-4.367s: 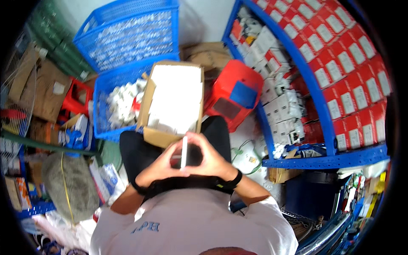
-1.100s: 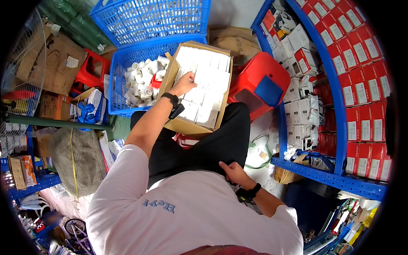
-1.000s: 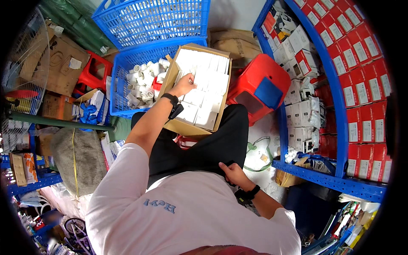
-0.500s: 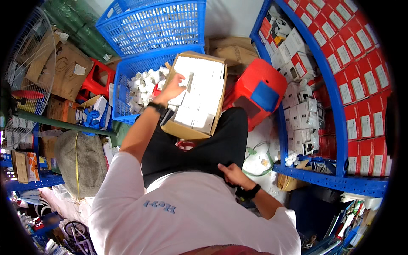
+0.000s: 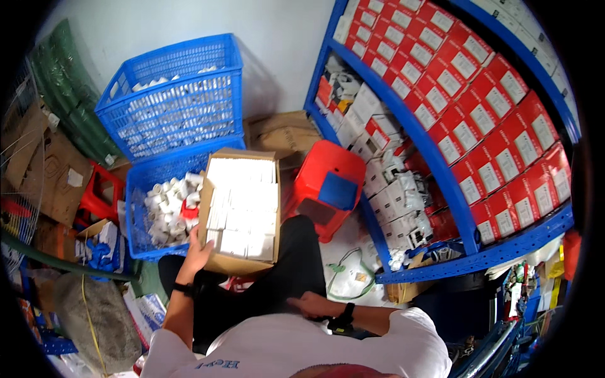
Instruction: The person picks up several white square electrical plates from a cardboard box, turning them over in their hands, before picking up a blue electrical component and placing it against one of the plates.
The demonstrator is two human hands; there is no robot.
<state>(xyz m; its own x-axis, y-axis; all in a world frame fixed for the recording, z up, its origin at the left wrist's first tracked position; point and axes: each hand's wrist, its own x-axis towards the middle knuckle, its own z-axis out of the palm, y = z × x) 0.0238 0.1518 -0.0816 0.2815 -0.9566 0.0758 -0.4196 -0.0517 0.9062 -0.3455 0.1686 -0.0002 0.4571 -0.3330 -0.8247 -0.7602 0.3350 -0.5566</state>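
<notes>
My left hand (image 5: 199, 248) is closed on the lower left edge of the open cardboard box (image 5: 273, 196), beside my left knee. The box holds stacked flat white pieces (image 5: 238, 198) and rests near my knees, against a blue crate. My right hand (image 5: 305, 304) lies low over my dark trousers at the right thigh, its fingers curled; whether anything is inside them is hidden.
A blue crate (image 5: 132, 218) holds white pipe fittings; another blue crate (image 5: 162, 123) stands behind it. A red plastic stool (image 5: 324, 164) sits right of the box. Blue racks (image 5: 457, 184) of red-and-white boxes line the right; cartons (image 5: 67, 189) and a red stool (image 5: 103, 188) fill the left.
Earlier both hands held a white piece. My left hand has since left the box's inside for its left edge. The view has tilted up, showing more wall and shelving.
</notes>
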